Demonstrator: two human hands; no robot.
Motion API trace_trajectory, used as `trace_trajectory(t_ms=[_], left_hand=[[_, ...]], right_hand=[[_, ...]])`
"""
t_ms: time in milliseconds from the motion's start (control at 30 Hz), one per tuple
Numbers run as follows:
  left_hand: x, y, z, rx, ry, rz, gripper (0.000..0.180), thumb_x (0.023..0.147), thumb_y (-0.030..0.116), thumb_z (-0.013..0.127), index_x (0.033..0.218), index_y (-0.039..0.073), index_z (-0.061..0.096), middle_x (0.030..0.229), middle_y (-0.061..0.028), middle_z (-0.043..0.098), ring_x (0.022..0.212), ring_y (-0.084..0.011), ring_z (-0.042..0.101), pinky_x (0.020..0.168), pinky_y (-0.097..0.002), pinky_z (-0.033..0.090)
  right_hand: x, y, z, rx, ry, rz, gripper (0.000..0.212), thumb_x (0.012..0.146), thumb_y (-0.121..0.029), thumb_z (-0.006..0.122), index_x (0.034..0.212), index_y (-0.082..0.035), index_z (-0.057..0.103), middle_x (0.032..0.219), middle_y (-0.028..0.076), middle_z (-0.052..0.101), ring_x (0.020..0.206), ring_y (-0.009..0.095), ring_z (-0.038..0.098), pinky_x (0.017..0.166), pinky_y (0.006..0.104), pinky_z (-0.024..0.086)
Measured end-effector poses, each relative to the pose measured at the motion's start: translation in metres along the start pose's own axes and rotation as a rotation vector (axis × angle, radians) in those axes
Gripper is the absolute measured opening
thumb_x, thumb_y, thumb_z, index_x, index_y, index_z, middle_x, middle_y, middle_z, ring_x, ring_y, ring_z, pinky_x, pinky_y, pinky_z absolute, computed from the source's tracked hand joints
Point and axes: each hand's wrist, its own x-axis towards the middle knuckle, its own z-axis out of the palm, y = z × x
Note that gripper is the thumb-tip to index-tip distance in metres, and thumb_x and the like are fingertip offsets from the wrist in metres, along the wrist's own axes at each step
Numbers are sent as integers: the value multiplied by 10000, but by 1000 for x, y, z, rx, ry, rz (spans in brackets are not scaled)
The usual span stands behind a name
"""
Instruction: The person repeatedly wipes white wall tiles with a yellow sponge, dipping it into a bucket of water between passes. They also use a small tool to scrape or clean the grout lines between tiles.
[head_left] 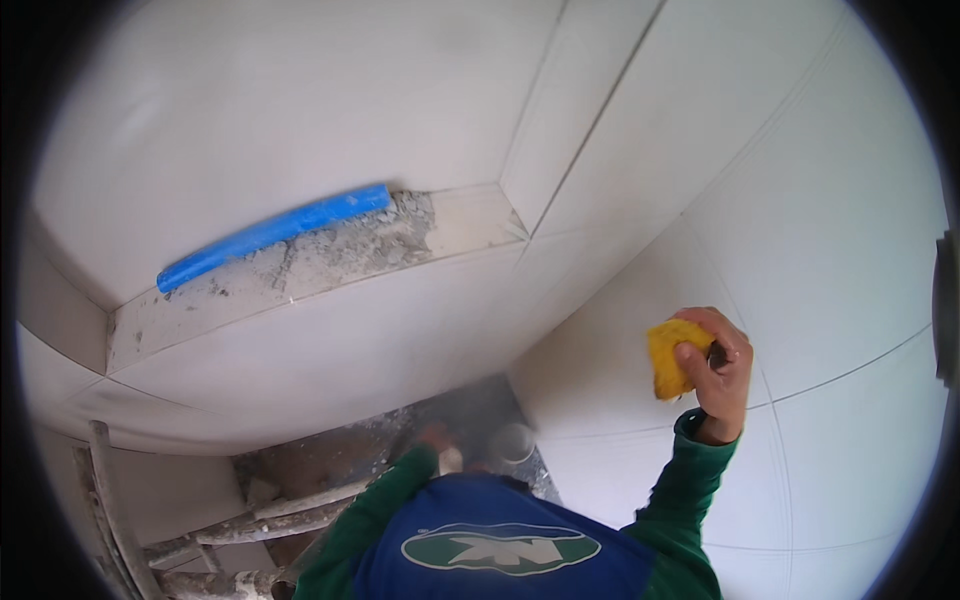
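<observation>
My right hand is raised in front of the tiled wall on the right, its fingers closed around a yellow sponge. The sponge looks worn and creased, and I cannot tell if it touches the tiles. Lower down, my left hand hangs in front of my body over the dark floor. It is small and blurred, so its fingers do not show clearly. Close beneath it is a pale object, which I cannot make out.
A blue pipe lies along a tiled ledge beside grey mortar rubble. A whitish round container stands on the dark, spattered floor. Stained scaffold poles rise at lower left. Pale tiled walls enclose the space.
</observation>
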Motion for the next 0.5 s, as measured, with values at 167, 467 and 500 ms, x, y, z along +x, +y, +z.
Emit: trace_trajectory(t_ms=[167,467,500], left_hand=[[-20,-28,-31,207,-84,-79,640,915,517,656,1329,30,637,1276,-225,666,1170,-387,638,1041,-456,486],[-37,-79,-79,810,-455,-22,404,935,375,578,1182,88,718,1211,-135,716,1124,-379,659,986,-483,518],[-34,-44,-80,779,-451,-73,423,932,393,596,1200,86,712,1193,-142,720,1101,-377,670,975,-478,525]], right_hand=[[-161,154,91,369,617,821,395,1011,-213,649,1336,8,616,1109,109,683,1000,164,641,910,306,520],[-174,35,30,-306,940,142,497,987,-247,693,1365,21,516,1220,260,638,1092,351,663,918,442,571],[-182,47,46,-237,1044,47,503,981,-269,695,1349,17,505,1221,266,628,1103,375,654,925,467,573]])
